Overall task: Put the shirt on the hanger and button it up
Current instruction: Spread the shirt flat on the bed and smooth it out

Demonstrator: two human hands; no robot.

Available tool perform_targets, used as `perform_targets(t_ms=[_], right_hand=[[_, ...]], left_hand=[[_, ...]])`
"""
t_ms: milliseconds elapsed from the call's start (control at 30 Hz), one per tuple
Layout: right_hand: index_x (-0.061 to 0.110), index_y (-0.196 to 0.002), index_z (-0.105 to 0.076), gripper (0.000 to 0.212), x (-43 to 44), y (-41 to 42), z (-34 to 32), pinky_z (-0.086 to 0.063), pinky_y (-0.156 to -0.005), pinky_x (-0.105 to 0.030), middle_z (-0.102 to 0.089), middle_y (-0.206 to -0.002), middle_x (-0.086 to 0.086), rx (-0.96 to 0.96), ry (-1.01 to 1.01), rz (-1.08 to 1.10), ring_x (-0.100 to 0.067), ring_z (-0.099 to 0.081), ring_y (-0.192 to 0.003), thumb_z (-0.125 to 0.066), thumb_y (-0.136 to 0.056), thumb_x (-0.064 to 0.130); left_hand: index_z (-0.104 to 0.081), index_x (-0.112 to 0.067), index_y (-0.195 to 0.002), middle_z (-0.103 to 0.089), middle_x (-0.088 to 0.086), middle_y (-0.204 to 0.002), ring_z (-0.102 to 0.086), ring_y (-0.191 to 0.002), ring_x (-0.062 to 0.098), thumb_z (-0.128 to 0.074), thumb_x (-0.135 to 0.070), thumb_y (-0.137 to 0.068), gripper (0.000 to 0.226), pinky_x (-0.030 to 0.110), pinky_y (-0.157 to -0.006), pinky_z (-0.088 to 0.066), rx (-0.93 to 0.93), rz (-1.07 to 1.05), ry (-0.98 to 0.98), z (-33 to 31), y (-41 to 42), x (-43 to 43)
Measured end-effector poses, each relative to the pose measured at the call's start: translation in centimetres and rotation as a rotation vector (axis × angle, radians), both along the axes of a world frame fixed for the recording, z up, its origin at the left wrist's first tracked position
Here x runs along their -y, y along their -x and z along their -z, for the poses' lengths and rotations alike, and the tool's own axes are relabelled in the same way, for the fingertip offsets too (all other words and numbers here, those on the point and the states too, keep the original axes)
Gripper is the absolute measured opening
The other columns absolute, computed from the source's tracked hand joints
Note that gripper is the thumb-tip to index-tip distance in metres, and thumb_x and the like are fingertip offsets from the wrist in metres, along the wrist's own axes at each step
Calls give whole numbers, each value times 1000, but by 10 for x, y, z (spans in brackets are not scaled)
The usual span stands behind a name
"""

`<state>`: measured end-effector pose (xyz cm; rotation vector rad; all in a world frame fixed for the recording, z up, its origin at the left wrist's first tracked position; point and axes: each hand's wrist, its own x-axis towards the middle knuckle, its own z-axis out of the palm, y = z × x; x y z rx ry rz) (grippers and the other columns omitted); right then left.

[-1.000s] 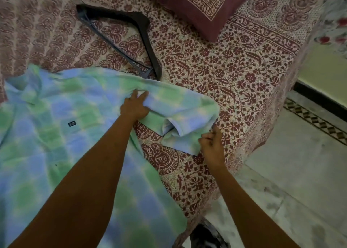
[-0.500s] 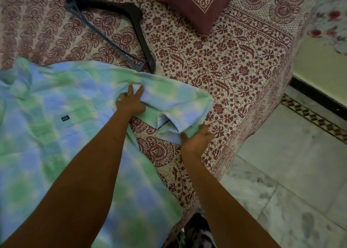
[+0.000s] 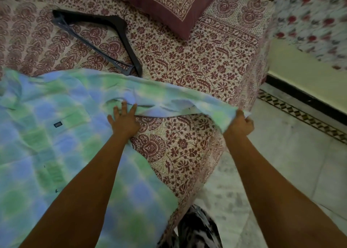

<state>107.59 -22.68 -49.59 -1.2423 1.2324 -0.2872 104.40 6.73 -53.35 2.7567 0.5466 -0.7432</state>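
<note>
Moved the right hand from the doubled-over cuff near mid-bed out to the right edge of the bed, now gripping the sleeve end there. Unfolded the sleeve of the shirt and drew it into one long, stretched strip instead of the bunched fold of a second ago. Spread the fingers of the left hand wider, pressed flat at the sleeve's base.

— Where is the shirt?
— Spread on the bed, blue and green, one sleeve stretched sideways.
— And the grips?
— The left grip presses flat, fingers straight, where the sleeve meets the body. The right grip clutches the sleeve's end at the bed's edge.
— The hanger?
— Black, lying just beyond the shirt, near a maroon pillow.
</note>
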Motion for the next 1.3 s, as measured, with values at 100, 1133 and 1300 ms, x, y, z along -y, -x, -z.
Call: perform_targets(t_ms=[100, 1133, 1300], right_hand=[[6, -87, -59, 8, 29, -12, 0, -45, -58, -22, -57, -82, -7, 76, 114, -27, -16, -54, -72, -57, -89, 13], [9, -129, -48, 38, -188, -83, 55, -45, -81, -38, -43, -135, -18, 12, 810, -1470, -36, -53, -108, -47, -93, 21], [5, -114, -61, 32, -206, -120, 57, -44, -88, -39, -63, -114, -23, -41, 725, -1274, -38, -56, -108, -49, -92, 25]], left_hand=[[-28, -30, -143, -11, 4, -158, -7, -144, 34, -48, -27, -89, 58, 53, -114, -7, 67, -46, -4, -1, -7, 4], [-44, -10, -135, -32, 20, -145, -51, -118, 36, -54, -9, -87, 50, 38, -93, -42, 499, -157, 149, 4, -81, -128], [-68, -2, -100, -65, 26, -104, -59, -101, 37, -60, -15, -82, 24, 35, -81, -43, 458, -188, 159, 12, -112, -158]])
